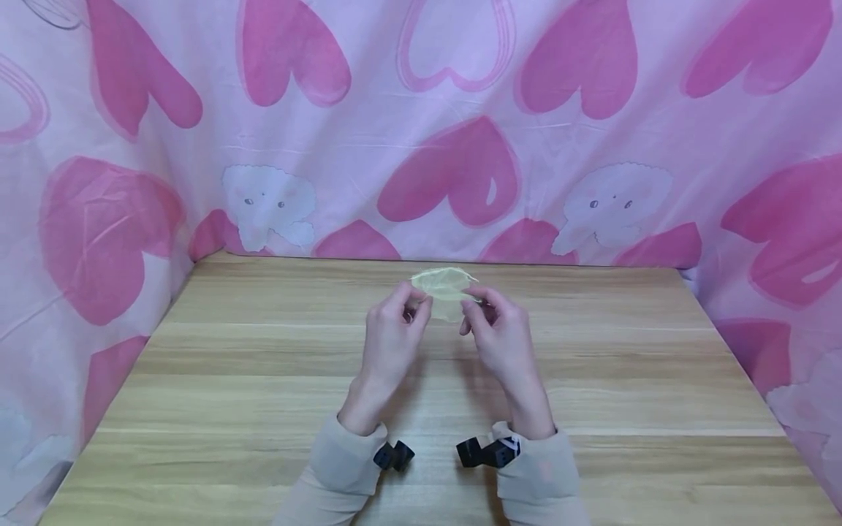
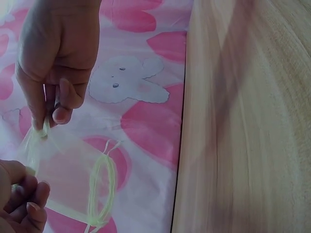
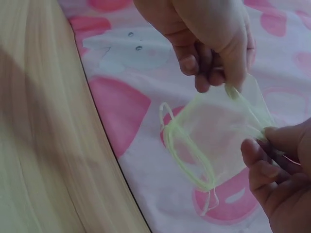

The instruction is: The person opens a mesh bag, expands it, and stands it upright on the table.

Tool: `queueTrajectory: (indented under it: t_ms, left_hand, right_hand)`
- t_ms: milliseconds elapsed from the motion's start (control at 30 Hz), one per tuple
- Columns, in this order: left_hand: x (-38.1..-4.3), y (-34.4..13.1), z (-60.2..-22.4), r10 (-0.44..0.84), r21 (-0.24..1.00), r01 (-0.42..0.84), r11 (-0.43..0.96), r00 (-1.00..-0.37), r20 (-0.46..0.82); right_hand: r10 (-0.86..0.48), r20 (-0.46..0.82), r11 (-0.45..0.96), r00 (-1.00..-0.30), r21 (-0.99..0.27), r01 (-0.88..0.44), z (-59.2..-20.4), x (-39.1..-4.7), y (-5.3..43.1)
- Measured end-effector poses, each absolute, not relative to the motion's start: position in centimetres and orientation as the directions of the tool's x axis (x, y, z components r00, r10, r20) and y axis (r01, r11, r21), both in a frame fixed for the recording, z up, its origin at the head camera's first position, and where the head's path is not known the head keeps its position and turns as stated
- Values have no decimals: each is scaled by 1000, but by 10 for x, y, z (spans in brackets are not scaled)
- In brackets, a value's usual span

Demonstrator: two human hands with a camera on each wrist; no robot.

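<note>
A small, sheer pale yellow drawstring pouch (image 1: pixel 446 283) is held up between both hands. My left hand (image 1: pixel 392 337) pinches one side of it between thumb and finger. On the opposite side, my right hand (image 1: pixel 505 332) pinches the fabric the same way. The left wrist view has the left hand (image 2: pixel 22 196) at lower left and the right hand (image 2: pixel 60 58) above. Drawn out into a narrow loop, the cord-edged mouth (image 3: pixel 187 155) faces away from the fingers, with short cord ends hanging at its corners. Pink curtain shows through the thin fabric.
Below the hands lies a wood-grain table (image 1: pixel 250 380). A pink curtain (image 1: pixel 355 168) with hearts and white cartoon animals stands along the back and sides. Black wrist cameras (image 1: pixel 393 456) sit at the inner cuffs of the light sleeves (image 1: pixel 539 467).
</note>
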State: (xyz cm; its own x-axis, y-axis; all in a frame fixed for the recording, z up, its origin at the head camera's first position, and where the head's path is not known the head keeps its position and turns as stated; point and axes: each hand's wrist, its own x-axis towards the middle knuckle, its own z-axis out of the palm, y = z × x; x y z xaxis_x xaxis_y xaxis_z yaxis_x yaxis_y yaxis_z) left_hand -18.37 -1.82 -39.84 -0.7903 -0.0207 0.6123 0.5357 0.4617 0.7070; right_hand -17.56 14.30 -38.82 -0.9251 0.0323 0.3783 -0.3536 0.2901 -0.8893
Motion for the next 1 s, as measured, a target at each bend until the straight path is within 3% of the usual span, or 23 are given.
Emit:
queueTrajectory:
  t_ms: [167,533,800,1000]
  left_hand:
    - [-184,-17,-398,9,674,580,457,-761,649]
    - [-178,-11,-398,74,570,672,473,-675,734]
    - [-177,-12,-399,63,573,672,469,-673,737]
    - [-179,-11,-399,54,599,656,459,-694,718]
  right_hand:
    - [128,373,278,-919,-903,-328,-387,-176,140]
    - [256,239,50,-937,-971,-234,-385,-176,136]
    - [145,186,1,-972,-982,-188,-384,-175,144]
    - [98,227,36,-969,-974,-225,-384,-175,146]
